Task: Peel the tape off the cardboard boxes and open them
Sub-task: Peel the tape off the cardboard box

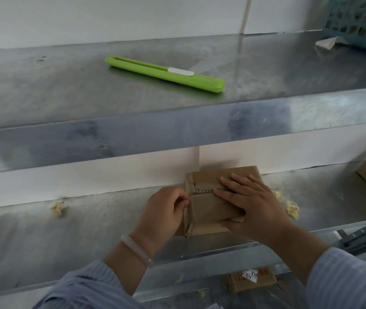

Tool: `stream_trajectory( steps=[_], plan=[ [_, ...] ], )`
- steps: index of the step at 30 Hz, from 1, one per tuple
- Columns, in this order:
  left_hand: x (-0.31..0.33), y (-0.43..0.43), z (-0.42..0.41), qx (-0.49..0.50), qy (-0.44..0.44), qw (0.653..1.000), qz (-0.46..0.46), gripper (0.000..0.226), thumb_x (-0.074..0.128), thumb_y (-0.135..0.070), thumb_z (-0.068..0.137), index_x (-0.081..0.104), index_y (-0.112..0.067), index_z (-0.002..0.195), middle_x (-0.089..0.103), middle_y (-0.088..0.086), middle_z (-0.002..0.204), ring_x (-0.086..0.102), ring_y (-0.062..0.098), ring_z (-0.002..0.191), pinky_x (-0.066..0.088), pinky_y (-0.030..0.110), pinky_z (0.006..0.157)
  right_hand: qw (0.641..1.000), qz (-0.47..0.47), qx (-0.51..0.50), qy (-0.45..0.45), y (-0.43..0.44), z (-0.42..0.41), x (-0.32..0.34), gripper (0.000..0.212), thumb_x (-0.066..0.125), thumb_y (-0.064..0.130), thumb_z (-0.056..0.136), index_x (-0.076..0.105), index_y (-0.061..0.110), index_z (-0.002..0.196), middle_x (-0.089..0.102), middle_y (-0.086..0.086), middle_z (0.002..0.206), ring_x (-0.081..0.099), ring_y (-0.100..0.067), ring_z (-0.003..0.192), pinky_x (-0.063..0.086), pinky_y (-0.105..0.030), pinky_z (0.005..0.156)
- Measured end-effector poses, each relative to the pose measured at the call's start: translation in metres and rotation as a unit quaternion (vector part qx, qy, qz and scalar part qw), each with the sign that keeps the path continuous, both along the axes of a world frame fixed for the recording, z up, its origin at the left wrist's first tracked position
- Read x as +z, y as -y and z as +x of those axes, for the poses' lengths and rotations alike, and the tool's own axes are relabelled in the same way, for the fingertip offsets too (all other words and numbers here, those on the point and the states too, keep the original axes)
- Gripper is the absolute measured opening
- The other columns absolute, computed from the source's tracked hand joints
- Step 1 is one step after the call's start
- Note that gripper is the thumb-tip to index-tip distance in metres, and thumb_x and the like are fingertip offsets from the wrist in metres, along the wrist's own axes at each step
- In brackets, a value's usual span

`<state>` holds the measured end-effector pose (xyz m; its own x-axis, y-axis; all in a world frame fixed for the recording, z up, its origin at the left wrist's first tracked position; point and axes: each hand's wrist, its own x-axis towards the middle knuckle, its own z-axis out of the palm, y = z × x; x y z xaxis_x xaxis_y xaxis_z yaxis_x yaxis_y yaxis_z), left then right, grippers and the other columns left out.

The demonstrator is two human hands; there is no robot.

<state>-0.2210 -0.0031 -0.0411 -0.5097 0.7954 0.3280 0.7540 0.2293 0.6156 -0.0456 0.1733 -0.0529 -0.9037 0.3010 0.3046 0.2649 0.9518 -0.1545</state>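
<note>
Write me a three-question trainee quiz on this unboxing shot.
1. True or false: the green plastic utility knife lies untouched on the upper steel shelf.
2. The right hand is: A) pressing flat on the small brown cardboard box; B) holding the knife; C) inside the blue basket.
3. Fill in: the left hand's grip pinches brown tape at the box's ___ end.
Key: 1 true; 2 A; 3 left.

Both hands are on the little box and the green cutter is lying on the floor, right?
No: in the head view the left hand and right hand are on the little box, but the green cutter lies on the upper shelf.
</note>
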Motion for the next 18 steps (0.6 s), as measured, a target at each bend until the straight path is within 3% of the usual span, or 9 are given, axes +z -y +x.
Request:
stream_trajectory(
  steps=[5, 9, 11, 14, 16, 18],
  plan=[
    [-0.005, -0.005, 0.007, 0.085, 0.155, 0.984, 0.019, 0.015, 0.061, -0.009, 0.090, 0.058, -0.020, 0.081, 0.062, -0.010, 0.077, 0.060, -0.004, 0.074, 0.050, 0.012, 0.064, 1.000, -0.012, 0.004, 0.009, 0.004, -0.001, 0.003, 0.075, 0.055, 0.071, 0.066, 0.052, 0.043, 0.135, 0.049, 0.013, 0.144, 0.044, -0.013, 0.136, 0.033, -0.044, 0.113],
    [-0.010, -0.014, 0.011, 0.162, 0.273, 0.947, 0.052, 0.013, 0.057, -0.008, 0.093, 0.057, -0.016, 0.082, 0.063, 0.001, 0.083, 0.064, 0.010, 0.070, 0.057, 0.025, 0.060, 0.999, -0.017, 0.010, 0.027, 0.004, -0.001, 0.004, 0.074, 0.055, 0.071, 0.066, 0.051, 0.044, 0.135, 0.048, 0.013, 0.145, 0.044, -0.014, 0.136, 0.035, -0.045, 0.113],
    [-0.013, -0.012, 0.011, 0.152, 0.226, 0.960, 0.068, 0.014, 0.060, -0.008, 0.091, 0.058, -0.017, 0.081, 0.063, -0.003, 0.081, 0.064, 0.011, 0.072, 0.058, 0.027, 0.061, 0.999, -0.016, 0.012, 0.034, 0.004, -0.001, 0.003, 0.073, 0.055, 0.072, 0.069, 0.051, 0.045, 0.136, 0.047, 0.013, 0.146, 0.043, -0.013, 0.137, 0.034, -0.044, 0.114],
    [-0.022, 0.002, 0.006, 0.056, 0.008, 0.995, 0.087, 0.005, 0.063, -0.011, 0.089, 0.066, -0.015, 0.089, 0.064, -0.006, 0.088, 0.058, 0.003, 0.080, 0.051, 0.018, 0.072, 1.000, -0.013, 0.006, 0.027, 0.008, -0.001, 0.007, 0.070, 0.044, 0.077, 0.079, 0.050, 0.041, 0.139, 0.049, 0.012, 0.145, 0.043, -0.014, 0.137, 0.032, -0.044, 0.115],
    [-0.028, 0.015, 0.003, -0.007, -0.099, 0.994, 0.049, 0.021, 0.054, -0.022, 0.093, 0.070, -0.015, 0.106, 0.066, -0.005, 0.103, 0.058, 0.004, 0.093, 0.047, 0.016, 0.084, 1.000, 0.000, -0.008, 0.023, 0.011, -0.005, 0.011, 0.068, 0.030, 0.074, 0.088, 0.045, 0.037, 0.143, 0.052, 0.011, 0.141, 0.044, -0.014, 0.132, 0.031, -0.040, 0.114],
    [-0.032, 0.027, 0.000, -0.056, -0.122, 0.990, 0.029, 0.033, 0.049, -0.028, 0.095, 0.068, -0.017, 0.120, 0.065, -0.008, 0.117, 0.059, 0.003, 0.103, 0.045, 0.016, 0.093, 0.999, 0.015, -0.030, 0.026, 0.016, -0.013, 0.013, 0.065, 0.026, 0.070, 0.092, 0.047, 0.034, 0.142, 0.055, 0.009, 0.133, 0.047, -0.016, 0.124, 0.034, -0.039, 0.109]
  ],
)
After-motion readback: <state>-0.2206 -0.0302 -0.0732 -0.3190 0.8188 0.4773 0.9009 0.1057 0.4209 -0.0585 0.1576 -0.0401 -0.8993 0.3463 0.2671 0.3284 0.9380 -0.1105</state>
